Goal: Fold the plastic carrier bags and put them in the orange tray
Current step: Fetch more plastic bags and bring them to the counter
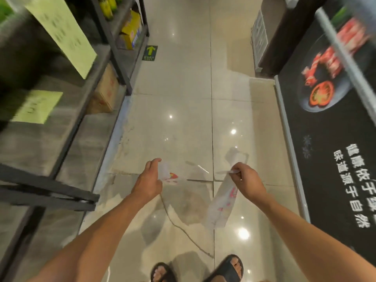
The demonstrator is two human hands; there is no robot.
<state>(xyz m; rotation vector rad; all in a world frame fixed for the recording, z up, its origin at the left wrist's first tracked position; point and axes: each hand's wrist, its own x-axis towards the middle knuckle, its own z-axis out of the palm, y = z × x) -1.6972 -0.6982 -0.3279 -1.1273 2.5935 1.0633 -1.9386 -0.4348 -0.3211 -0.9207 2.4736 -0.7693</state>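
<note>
We see the left hand (149,179) gripping one end of the plastic carrier bag (221,202), the right hand (247,180) pinching the other.

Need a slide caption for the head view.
Head view: in a shop aisle, left hand and right hand hold a clear, red-printed carrier bag between them above the tiled floor.

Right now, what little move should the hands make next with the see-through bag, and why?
Probably bring the left hand across to the right hand, so the plastic bag folds in half. Each hand holds one end of it in the air above the floor, one part hangs loose below the right hand, and no orange tray is in view.
</note>
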